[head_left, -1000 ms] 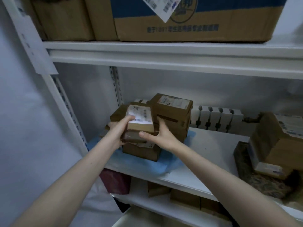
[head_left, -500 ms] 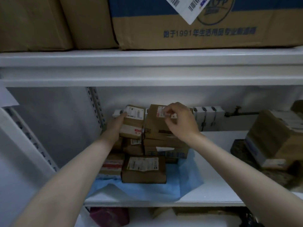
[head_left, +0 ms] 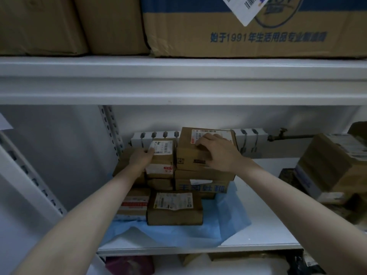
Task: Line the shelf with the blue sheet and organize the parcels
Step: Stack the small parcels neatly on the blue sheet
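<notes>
A crumpled blue sheet [head_left: 178, 233] covers the left part of the white shelf [head_left: 264, 221]. Several brown parcels are stacked on it. My left hand [head_left: 141, 157] grips the small top parcel [head_left: 164, 161] from its left side, with the thumb on its white label. My right hand [head_left: 216, 151] lies over the larger top parcel [head_left: 188, 157] beside it, fingers bent on its label and thumb down the front face. A flat labelled parcel [head_left: 174, 211] sits at the front of the stack, and a striped one [head_left: 133, 205] lies to its left.
Large cartons [head_left: 248, 36] fill the upper shelf [head_left: 178, 82] close overhead. A white radiator [head_left: 248, 135] runs along the back wall. More parcels [head_left: 333, 165] sit on a dark mat at the right. A slotted upright [head_left: 111, 132] stands at the left. Items lie on the shelf below.
My right hand left the small parcel and moved onto the top of the larger parcel. My left hand stayed at the small parcel's left side. The camera dropped and moved closer.
</notes>
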Motion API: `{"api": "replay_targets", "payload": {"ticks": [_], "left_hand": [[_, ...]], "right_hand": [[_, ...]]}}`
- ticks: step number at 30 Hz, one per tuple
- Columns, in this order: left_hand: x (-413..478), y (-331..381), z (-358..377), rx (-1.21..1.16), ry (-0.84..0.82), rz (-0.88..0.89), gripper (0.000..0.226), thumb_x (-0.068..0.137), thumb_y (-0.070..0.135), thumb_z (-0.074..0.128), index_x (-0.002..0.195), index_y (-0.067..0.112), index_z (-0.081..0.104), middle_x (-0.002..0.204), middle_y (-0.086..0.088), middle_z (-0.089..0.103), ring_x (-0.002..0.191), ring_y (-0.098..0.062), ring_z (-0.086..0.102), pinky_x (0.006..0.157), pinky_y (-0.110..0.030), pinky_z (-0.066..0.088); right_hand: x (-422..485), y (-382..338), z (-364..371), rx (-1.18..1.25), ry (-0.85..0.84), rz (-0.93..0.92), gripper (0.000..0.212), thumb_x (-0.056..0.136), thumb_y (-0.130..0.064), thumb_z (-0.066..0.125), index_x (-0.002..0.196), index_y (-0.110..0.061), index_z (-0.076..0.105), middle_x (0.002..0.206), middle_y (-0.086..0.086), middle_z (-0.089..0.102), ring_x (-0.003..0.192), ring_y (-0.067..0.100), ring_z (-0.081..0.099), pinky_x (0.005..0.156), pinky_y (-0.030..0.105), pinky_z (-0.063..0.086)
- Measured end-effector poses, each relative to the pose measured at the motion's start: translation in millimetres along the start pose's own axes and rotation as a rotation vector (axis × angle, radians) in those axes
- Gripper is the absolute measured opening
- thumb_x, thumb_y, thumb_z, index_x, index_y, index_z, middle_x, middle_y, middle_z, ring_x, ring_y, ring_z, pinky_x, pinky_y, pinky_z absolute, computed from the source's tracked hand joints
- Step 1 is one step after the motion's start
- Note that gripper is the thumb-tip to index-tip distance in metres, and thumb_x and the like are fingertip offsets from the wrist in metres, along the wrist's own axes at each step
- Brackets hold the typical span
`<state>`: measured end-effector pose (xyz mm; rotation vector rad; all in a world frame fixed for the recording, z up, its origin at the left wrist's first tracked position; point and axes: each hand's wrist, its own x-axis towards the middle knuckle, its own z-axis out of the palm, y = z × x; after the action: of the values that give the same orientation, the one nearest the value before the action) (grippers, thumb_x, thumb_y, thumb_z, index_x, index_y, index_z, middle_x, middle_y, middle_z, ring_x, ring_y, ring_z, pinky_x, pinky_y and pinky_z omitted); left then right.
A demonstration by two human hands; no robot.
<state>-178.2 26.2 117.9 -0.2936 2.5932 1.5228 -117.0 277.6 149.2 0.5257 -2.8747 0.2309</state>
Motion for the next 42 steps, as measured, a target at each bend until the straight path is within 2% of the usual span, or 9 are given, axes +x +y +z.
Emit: {"api": "replay_targets", "payload": {"ticks": [4,8,13,20,27,31,35,38,42], "left_hand": [[-4.0,5.5,-7.2,0.139,0.095,0.122,0.033,0.098,0.031,0.046,0.101,0.006,0.067,0.103,-0.011,0.068,0.095,-0.027,0.064,0.078,-0.034,0.048],[-3.8,12.0,-17.8,0.058,0.180,0.148,0.025,0.095,0.015,0.048,0.077,0.009,0.063,0.078,-0.007,0.064,0.074,-0.021,0.061,0.068,-0.029,0.045],[-16.1,24.4,-26.5,0.026,0.266,0.199,0.020,0.092,0.015,0.051,0.073,0.020,0.059,0.079,-0.002,0.061,0.079,-0.019,0.060,0.071,-0.031,0.049],[-54.3,59.2,21.1,0.027,0.085,0.330,0.016,0.092,0.016,0.054,0.078,0.023,0.060,0.085,0.006,0.059,0.094,-0.023,0.063,0.091,-0.043,0.052],[-108.6,115.5,103.8,0.077,-0.097,0.532,0.014,0.094,0.018,0.054,0.095,0.012,0.067,0.100,-0.004,0.067,0.094,-0.023,0.064,0.088,-0.037,0.053],[-133.3,144.8,156.9,0.115,-0.172,0.535,0.014,0.093,0.015,0.054,0.092,0.010,0.067,0.098,-0.006,0.067,0.093,-0.024,0.064,0.086,-0.039,0.053],[-156.6,166.2,209.3,0.150,-0.220,0.491,0.017,0.092,0.011,0.051,0.087,0.005,0.066,0.086,-0.012,0.066,0.089,-0.030,0.065,0.078,-0.034,0.051],[-168.1,177.3,240.0,0.168,-0.246,0.440,0.017,0.092,0.013,0.051,0.083,0.007,0.064,0.081,0.005,0.057,0.094,-0.028,0.065,0.082,-0.036,0.052],[-184.5,183.5,271.9,0.185,-0.265,0.373,0.025,0.095,0.014,0.049,0.070,0.019,0.053,0.095,-0.006,0.062,0.085,-0.025,0.063,0.072,-0.030,0.049]], "right_hand": [[-0.3,-2.2,1.2,0.024,0.024,-0.012,0.056,0.081,-0.015,0.065,0.134,-0.021,0.049,0.137,0.003,0.046,0.120,0.026,0.044,0.093,0.040,0.045],[2.4,1.1,1.0,0.039,0.045,-0.012,0.051,0.082,-0.016,0.065,0.131,-0.019,0.052,0.135,0.005,0.050,0.121,0.027,0.047,0.096,0.041,0.044],[-4.6,-0.5,2.0,0.193,0.304,0.048,0.044,0.080,-0.008,0.063,0.124,-0.010,0.057,0.124,0.010,0.057,0.112,0.028,0.053,0.088,0.038,0.049],[-35.0,21.0,-3.5,0.312,0.571,0.216,0.028,0.085,-0.007,0.063,0.112,-0.007,0.061,0.111,0.010,0.061,0.103,0.026,0.056,0.081,0.035,0.049],[-99.1,77.7,-23.8,0.225,0.639,0.539,0.015,0.093,-0.013,0.054,0.102,-0.003,0.060,0.108,0.015,0.058,0.101,0.032,0.054,0.079,0.039,0.045],[-138.4,121.3,-47.3,0.047,0.589,0.747,0.045,0.082,-0.020,0.065,0.122,-0.009,0.048,0.127,0.015,0.046,0.119,0.036,0.043,0.095,0.045,0.041],[-175.9,176.0,-70.7,-0.123,0.403,0.973,0.080,0.083,-0.049,0.063,0.139,-0.006,0.026,0.144,0.022,0.029,0.134,0.040,0.027,0.110,0.051,0.029],[-199.5,208.9,-79.6,-0.148,0.190,1.087,0.105,0.077,-0.074,0.053,0.148,-0.008,0.013,0.151,0.024,0.020,0.139,0.041,0.021,0.111,0.053,0.028],[-212.7,224.6,-86.4,-0.049,0.004,1.078,0.116,0.071,-0.080,0.054,0.152,-0.011,0.008,0.154,0.024,0.017,0.139,0.042,0.023,0.110,0.053,0.027]]}}
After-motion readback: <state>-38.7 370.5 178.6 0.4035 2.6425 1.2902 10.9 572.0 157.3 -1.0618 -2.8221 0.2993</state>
